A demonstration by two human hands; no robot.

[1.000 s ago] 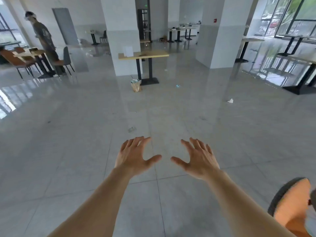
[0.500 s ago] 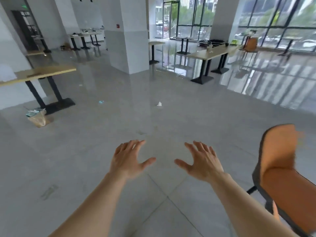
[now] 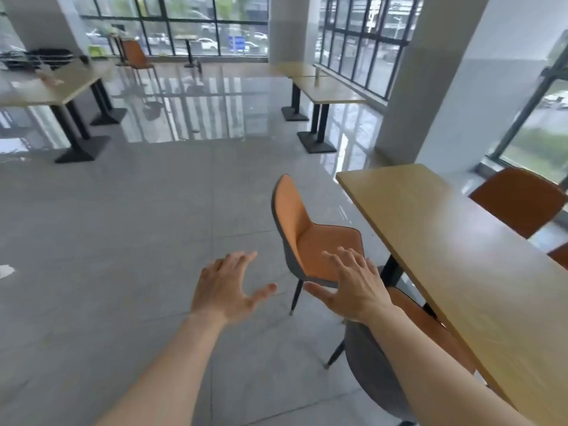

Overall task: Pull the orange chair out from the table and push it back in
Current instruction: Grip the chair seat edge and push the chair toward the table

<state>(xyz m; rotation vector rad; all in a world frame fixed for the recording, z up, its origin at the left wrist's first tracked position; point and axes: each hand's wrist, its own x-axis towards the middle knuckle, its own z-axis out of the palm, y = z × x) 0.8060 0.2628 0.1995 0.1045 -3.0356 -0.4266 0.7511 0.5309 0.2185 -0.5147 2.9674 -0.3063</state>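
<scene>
Both hands are out in front, fingers spread wide, gripping nothing. The left hand point(image 3: 226, 287) hovers over bare floor point(image 3: 107, 241); the right hand point(image 3: 353, 284) hangs beside it, a gap between the two thumbs, its fingertips overlapping the front of a seat in the picture, though contact cannot be told.

Just beyond the right hand stands the orange chair point(image 3: 302, 232), grey-backed, its seat turned toward the desk point(image 3: 445, 241) that runs along the right of that hand. The seat edge sits near the desk edge, not tucked under it, and looks partly out. A second orange chair point(image 3: 430, 330) sits below the right forearm, tucked closer in under the desk. Which of the two is the target is hard to say.

By the look of it, the task has barely begun: no chair is gripped, so nothing shows a pull done. Left to do, it seems: take hold of a backrest, draw the chair away from the desk, then slide it back under.
</scene>
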